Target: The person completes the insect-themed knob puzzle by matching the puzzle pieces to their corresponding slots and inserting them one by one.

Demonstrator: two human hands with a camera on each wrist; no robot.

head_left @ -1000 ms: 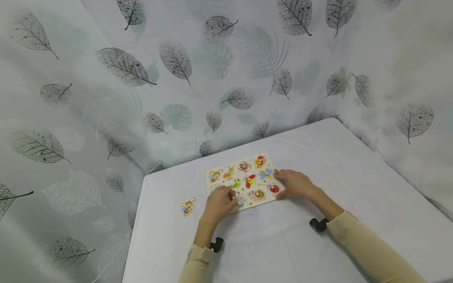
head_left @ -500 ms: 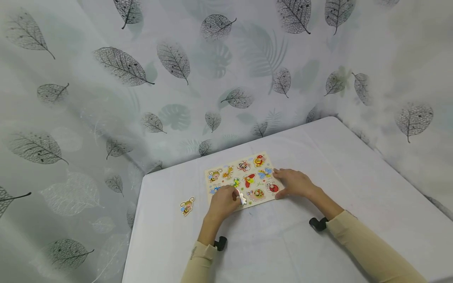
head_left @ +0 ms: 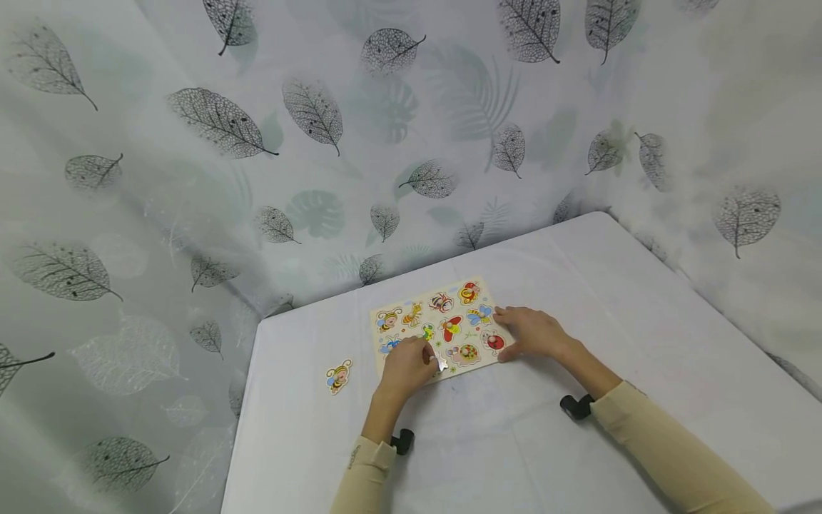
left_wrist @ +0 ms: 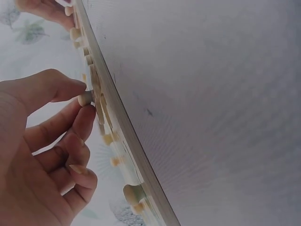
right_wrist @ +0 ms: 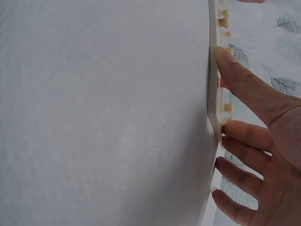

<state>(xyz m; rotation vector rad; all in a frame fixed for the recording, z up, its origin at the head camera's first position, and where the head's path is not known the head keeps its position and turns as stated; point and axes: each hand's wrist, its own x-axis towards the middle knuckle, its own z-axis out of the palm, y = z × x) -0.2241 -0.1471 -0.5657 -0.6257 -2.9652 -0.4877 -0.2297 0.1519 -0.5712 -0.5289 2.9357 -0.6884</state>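
A wooden knob puzzle board (head_left: 427,300) with several colourful insect pieces lies on the table. Over its front left part, my left hand (head_left: 407,370) pinches a small puzzle piece (head_left: 442,363) by its knob. In the left wrist view, thumb and index finger grip the round knob (left_wrist: 85,98), and the piece sits slightly tilted against the board's face. The picture on that piece is mostly hidden. At the board's right edge, my right hand (head_left: 536,334) touches the side with spread fingers; its thumb (right_wrist: 225,56) lies along the edge in the right wrist view.
A loose bee puzzle piece (head_left: 337,377) lies on the white-covered table (head_left: 578,285), left of the board. Behind the table hangs a leaf-patterned curtain (head_left: 347,157).
My left hand has shifted slightly right along the board's front part, and the pinched piece has turned, showing a pale, shiny surface. My right hand stays at the board's edge.
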